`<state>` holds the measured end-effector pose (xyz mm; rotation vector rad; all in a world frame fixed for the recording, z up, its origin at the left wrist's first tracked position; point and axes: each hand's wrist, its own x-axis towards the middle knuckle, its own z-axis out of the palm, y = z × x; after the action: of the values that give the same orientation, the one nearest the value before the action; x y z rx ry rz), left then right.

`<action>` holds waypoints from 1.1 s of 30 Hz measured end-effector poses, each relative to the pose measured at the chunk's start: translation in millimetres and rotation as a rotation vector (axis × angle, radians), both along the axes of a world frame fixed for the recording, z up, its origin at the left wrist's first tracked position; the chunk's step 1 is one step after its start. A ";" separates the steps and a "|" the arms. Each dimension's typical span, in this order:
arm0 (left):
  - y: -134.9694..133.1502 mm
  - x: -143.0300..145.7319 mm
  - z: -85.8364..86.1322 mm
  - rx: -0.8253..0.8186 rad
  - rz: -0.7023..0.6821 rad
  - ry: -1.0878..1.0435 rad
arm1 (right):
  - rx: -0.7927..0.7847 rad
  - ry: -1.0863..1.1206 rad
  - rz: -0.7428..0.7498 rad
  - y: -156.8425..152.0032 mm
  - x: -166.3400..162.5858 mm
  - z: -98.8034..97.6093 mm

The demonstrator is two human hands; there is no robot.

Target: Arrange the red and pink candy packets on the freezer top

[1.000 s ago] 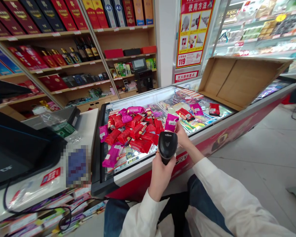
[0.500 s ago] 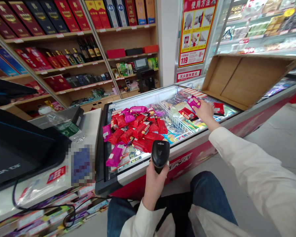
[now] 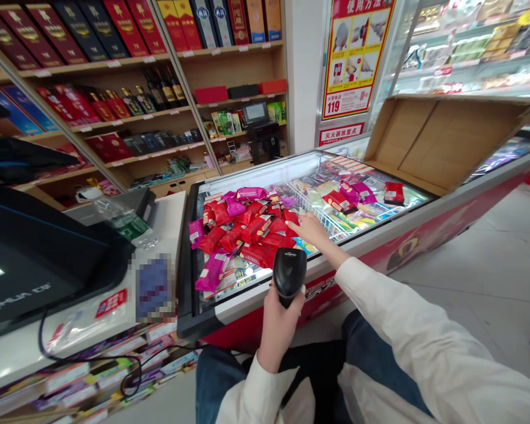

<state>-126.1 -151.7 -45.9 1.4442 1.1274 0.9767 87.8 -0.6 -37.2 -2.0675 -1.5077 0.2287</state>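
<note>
My left hand (image 3: 280,324) is wrapped round the handle of a black barcode scanner (image 3: 289,272), held upright in front of the freezer. My right hand (image 3: 311,231) reaches to the right edge of a heap of red and purple snack packets (image 3: 247,227) on the freezer's glass top. Its fingers are stretched out against a red packet (image 3: 291,217); the fingertips are partly hidden. Farther right on the glass lie two purple packets (image 3: 357,192) beside a red packet (image 3: 339,201), with another red packet (image 3: 393,192) apart from them.
An open cardboard box (image 3: 450,141) stands at the freezer's far right. On the left, a counter (image 3: 168,221) bears a black till (image 3: 39,253), a plastic bottle (image 3: 132,227) and a cable (image 3: 136,377). Shelves of boxes (image 3: 229,53) line the back.
My right hand has let go of a purple packet, which now lies among those on the right. It has moved left to the heap. The scanner stays in my left hand.
</note>
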 end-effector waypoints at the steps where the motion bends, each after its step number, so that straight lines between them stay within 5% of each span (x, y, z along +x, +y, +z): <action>1: -0.5 -0.9 0.5 -0.001 0.002 -0.002 | -0.012 -0.008 0.002 -0.7 -1.1 2.9; 9: -4.4 3.3 4.7 0.026 -0.006 -0.031 | -0.096 -0.045 -0.066 -32.8 15.9 17.3; 14: -8.2 8.5 8.4 0.005 0.003 -0.043 | -0.040 0.119 0.043 -38.4 35.7 8.8; 19: -9.9 9.7 11.8 -0.001 0.012 -0.059 | -0.155 0.265 0.160 -35.9 51.7 3.9; 26: -5.0 18.6 16.9 0.009 0.000 -0.091 | 0.468 0.709 0.126 -47.0 26.9 -24.9; 33: 1.6 36.6 21.0 0.038 -0.057 -0.086 | 0.440 0.703 0.082 -55.1 22.8 -21.5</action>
<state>-89.5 -150.1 -24.9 1.4433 1.0046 1.0160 110.6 -55.7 -58.7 -1.3704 -1.0779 0.5362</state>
